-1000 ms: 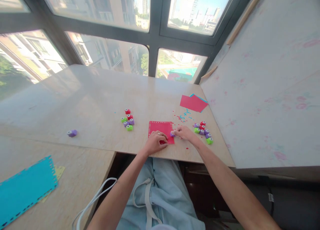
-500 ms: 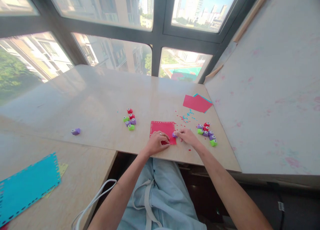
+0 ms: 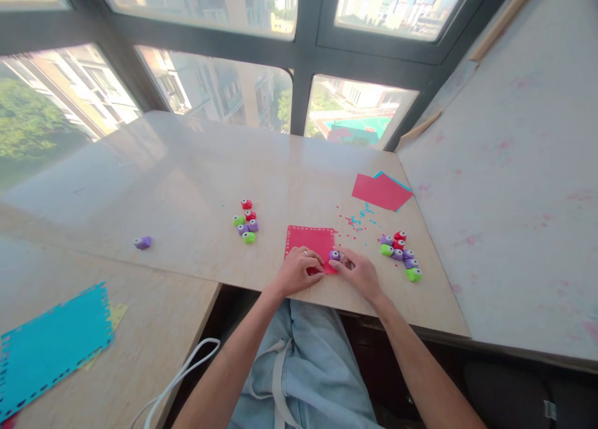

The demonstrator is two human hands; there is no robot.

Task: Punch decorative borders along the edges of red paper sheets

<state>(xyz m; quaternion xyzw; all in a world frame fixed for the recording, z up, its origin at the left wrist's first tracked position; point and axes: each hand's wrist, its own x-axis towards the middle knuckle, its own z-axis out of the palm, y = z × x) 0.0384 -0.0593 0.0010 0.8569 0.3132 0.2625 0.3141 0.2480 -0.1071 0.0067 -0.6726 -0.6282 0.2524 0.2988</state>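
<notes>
A red sheet of paper (image 3: 311,237) lies at the front edge of the table, with small holes punched along its left, top and right margins. My left hand (image 3: 299,270) rests on its lower part with curled fingers, holding it against the table. In my right hand (image 3: 359,272), between thumb and fingers, is a purple craft hole punch (image 3: 334,255) at the sheet's right edge. The hand covers part of the punch. Whether the paper sits in its slot, I cannot tell.
Red and blue punched bits (image 3: 359,217) lie scattered beyond my right hand. Red and blue sheets (image 3: 382,191) lie behind them. Several coloured punches stand right (image 3: 398,254) and left (image 3: 247,223); one purple punch (image 3: 142,242) lies farther left. A punched blue sheet (image 3: 56,348) is front left.
My right hand has turned, and the purple punch has moved slightly toward the lower part of the sheet's right edge. My left hand stays on the paper. The camera view has shifted a little.
</notes>
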